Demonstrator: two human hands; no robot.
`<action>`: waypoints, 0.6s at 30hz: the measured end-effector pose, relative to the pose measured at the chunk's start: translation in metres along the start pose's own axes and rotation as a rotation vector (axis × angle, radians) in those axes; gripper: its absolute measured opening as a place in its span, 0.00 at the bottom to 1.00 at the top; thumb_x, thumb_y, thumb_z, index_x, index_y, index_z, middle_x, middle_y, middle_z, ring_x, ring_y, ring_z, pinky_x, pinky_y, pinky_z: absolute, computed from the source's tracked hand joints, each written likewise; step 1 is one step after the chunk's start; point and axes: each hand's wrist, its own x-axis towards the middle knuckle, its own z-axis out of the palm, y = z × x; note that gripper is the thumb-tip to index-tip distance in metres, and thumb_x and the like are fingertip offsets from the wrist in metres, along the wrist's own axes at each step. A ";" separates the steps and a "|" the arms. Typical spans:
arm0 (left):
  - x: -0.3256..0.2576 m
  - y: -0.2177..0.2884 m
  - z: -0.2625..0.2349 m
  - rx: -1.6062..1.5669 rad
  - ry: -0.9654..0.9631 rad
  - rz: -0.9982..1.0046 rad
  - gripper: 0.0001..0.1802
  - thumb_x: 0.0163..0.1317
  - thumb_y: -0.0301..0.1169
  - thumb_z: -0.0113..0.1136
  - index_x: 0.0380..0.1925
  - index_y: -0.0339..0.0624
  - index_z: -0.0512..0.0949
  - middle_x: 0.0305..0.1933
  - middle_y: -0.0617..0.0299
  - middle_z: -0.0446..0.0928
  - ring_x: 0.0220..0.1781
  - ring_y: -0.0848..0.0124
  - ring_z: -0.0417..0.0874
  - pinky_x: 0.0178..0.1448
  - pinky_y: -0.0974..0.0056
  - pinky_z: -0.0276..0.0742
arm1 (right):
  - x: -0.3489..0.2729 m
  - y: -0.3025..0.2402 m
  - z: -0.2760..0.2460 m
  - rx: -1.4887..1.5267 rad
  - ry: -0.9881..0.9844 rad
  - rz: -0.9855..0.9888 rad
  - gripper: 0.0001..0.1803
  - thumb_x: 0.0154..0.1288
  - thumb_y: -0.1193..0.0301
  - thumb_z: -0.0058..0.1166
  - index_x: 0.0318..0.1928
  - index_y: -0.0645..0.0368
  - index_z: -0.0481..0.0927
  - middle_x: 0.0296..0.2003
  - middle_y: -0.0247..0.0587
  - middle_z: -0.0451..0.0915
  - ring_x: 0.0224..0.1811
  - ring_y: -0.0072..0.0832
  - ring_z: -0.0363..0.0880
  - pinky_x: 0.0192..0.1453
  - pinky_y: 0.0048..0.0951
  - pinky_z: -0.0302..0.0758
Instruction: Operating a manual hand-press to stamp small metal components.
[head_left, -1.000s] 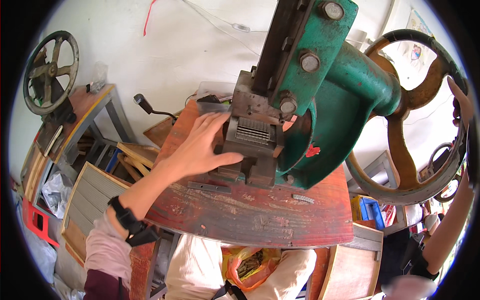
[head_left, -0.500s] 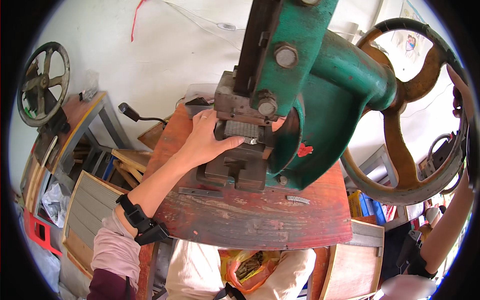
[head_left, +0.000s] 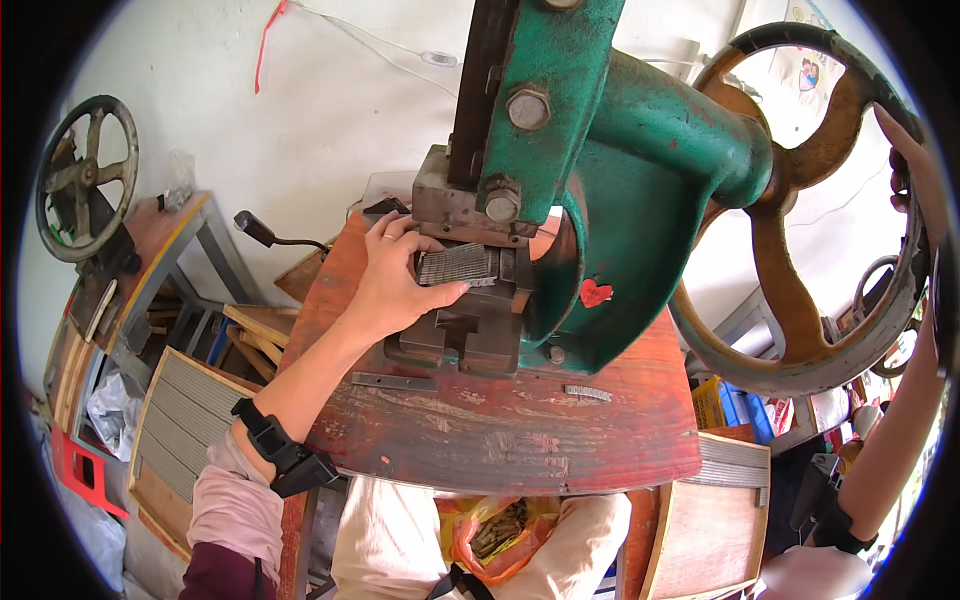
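The left hand (head_left: pixel 392 283) pinches a ribbed grey metal strip (head_left: pixel 458 265) between thumb and fingers, holding it on the dark die block (head_left: pixel 470 330) under the ram of the green hand press (head_left: pixel 620 190). The right hand (head_left: pixel 915 185), far right, is closed around the rim of the large flywheel (head_left: pixel 800 250). The press stands on a worn red table (head_left: pixel 500 430), where a small metal piece (head_left: pixel 588 393) lies to the right.

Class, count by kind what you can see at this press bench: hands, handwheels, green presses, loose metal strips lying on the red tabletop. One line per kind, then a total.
Hands: 2 (left hand, right hand)
Handwheels: 2 (big wheel, small wheel)
Green press: 1
Loose strips on the tabletop: 2 (strip, short strip)
Total: 7
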 end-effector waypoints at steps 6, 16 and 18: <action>-0.016 0.002 -0.014 0.011 0.136 0.102 0.27 0.37 0.36 0.74 0.37 0.37 0.74 0.50 0.53 0.74 0.66 0.51 0.58 0.64 0.50 0.58 | 0.002 0.005 -0.004 0.014 -0.032 -0.020 0.21 0.58 0.66 0.60 0.40 0.76 0.75 0.24 0.45 0.74 0.21 0.28 0.73 0.25 0.26 0.72; -0.093 0.056 -0.044 0.055 0.042 0.474 0.29 0.32 0.29 0.76 0.36 0.41 0.70 0.44 0.57 0.77 0.54 0.57 0.71 0.56 0.55 0.67 | 0.023 0.029 -0.008 -0.006 0.015 0.046 0.20 0.59 0.65 0.60 0.36 0.76 0.76 0.21 0.45 0.74 0.19 0.29 0.73 0.24 0.28 0.73; -0.109 0.063 -0.031 -0.075 -0.048 0.473 0.30 0.31 0.29 0.76 0.37 0.41 0.70 0.43 0.58 0.77 0.53 0.57 0.71 0.55 0.55 0.67 | 0.029 0.043 -0.005 -0.047 0.062 0.074 0.20 0.60 0.64 0.60 0.35 0.75 0.77 0.21 0.45 0.74 0.19 0.29 0.73 0.24 0.28 0.74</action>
